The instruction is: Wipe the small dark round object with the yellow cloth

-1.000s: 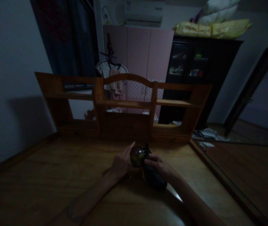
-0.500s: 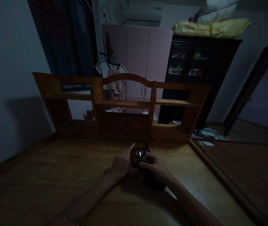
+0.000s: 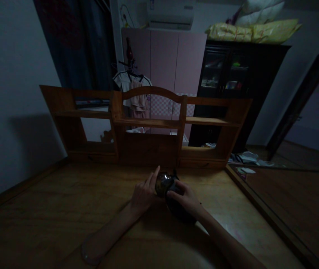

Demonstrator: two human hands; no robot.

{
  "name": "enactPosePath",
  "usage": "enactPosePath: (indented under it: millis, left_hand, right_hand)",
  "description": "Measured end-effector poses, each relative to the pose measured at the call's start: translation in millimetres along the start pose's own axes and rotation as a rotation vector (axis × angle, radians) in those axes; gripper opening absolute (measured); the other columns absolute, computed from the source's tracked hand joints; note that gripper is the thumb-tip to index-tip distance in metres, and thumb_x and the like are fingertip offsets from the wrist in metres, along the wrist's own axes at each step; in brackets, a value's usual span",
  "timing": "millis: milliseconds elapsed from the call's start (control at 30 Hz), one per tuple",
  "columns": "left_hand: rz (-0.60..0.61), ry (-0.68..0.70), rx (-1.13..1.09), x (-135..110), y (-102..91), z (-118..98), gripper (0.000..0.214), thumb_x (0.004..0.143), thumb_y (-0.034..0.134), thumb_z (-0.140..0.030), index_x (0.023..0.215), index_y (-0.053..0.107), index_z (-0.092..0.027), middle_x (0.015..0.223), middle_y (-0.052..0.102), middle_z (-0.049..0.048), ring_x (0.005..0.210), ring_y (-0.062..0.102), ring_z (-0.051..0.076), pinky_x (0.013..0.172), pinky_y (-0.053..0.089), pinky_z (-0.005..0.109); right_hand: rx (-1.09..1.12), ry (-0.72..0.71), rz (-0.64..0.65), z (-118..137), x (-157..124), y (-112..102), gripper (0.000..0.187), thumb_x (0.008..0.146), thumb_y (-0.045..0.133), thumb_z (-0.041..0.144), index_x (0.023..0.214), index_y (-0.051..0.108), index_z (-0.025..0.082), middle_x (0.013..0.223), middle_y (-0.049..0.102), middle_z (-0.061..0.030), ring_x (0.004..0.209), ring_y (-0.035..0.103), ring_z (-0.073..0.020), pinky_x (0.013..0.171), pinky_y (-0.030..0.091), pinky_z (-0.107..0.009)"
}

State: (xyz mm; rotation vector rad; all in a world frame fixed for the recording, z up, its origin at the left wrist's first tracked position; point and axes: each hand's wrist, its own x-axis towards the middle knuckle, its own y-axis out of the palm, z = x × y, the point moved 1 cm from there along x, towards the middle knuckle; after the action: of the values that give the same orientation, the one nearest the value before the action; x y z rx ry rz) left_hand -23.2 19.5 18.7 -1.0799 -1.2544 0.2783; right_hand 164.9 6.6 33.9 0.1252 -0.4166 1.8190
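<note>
Over the wooden desk [image 3: 114,231], a glossy, dark brownish round object [image 3: 161,184] sits between my hands and catches a bright reflection. My left hand [image 3: 143,195] holds its left side, the index finger stretched up along it and the other fingers partly hidden. Against its right side is a dull black, pouch-like thing [image 3: 178,212], its exact kind unclear in the dim light. My right hand [image 3: 188,198] grips the upper part of this black thing between thumb and fingers. A small dark tip sticks up beyond the right fingers.
A wooden shelf unit [image 3: 148,122] runs along the back of the desk. A wall [image 3: 16,112] borders the left side, and a raised wooden edge [image 3: 260,209] the right. Farther back stand a pink wardrobe [image 3: 163,59] and a black cabinet [image 3: 240,71]; clothes [image 3: 137,87] hang beside the wardrobe.
The glossy object and both hands have shifted very slightly upward, and the reflection on the object has changed. Each hand keeps its hold.
</note>
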Motion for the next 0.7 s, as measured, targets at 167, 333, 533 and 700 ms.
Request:
enactPosePath:
  millis: [167, 333, 533, 700]
  left_hand:
    - [-0.020, -0.030, 0.027, -0.1, 0.4, 0.8, 0.100, 0.071, 0.062, -0.061, 0.146, 0.012, -0.018, 0.130, 0.050, 0.0167, 0.084, 0.064, 0.023, 0.068, 0.048, 0.027]
    - [0.010, -0.047, 0.021, 0.9, -1.9, -0.6, 0.105, 0.067, 0.066, -0.061, 0.146, 0.010, -0.019, 0.130, 0.050, 0.0146, 0.085, 0.064, 0.024, 0.070, 0.048, 0.028]
    - [0.030, -0.059, 0.031, 2.0, -1.2, -1.4, 0.105, 0.067, 0.069, -0.055, 0.146, 0.010, -0.021, 0.128, 0.051, 0.0129, 0.083, 0.064, 0.022, 0.070, 0.048, 0.027]
    - [0.047, -0.064, 0.029, 1.7, -0.1, -1.3, 0.102, 0.069, 0.069, -0.052, 0.146, 0.010, -0.022, 0.128, 0.051, 0.0121, 0.086, 0.064, 0.024, 0.069, 0.048, 0.027]
  right_hand:
    - [0.024, 0.002, 0.028, -7.6, 1.7, -3.9, 0.030, 0.081, 0.060, 0.046, 0.084, 0.068, 0.017, 0.076, 0.061, 0.0008, 0.072, 0.053, -0.0158, 0.065, 0.039, -0.025]
    - [0.038, 0.055, -0.009, -19.8, 5.7, -6.0, 0.039, 0.081, 0.057, 0.053, 0.075, 0.066, 0.016, 0.064, 0.054, 0.0022, 0.062, 0.047, -0.0120, 0.056, 0.035, -0.023]
    - [0.165, 0.085, 0.002, -19.3, 6.2, -4.5, 0.039, 0.077, 0.062, 0.053, 0.089, 0.067, 0.016, 0.080, 0.064, -0.0008, 0.074, 0.056, -0.0164, 0.066, 0.042, -0.026]
    - [0.255, 0.094, 0.022, -8.6, 2.5, -3.0, 0.037, 0.071, 0.072, 0.045, 0.098, 0.066, 0.020, 0.095, 0.067, -0.0032, 0.089, 0.060, -0.0225, 0.079, 0.045, -0.032]
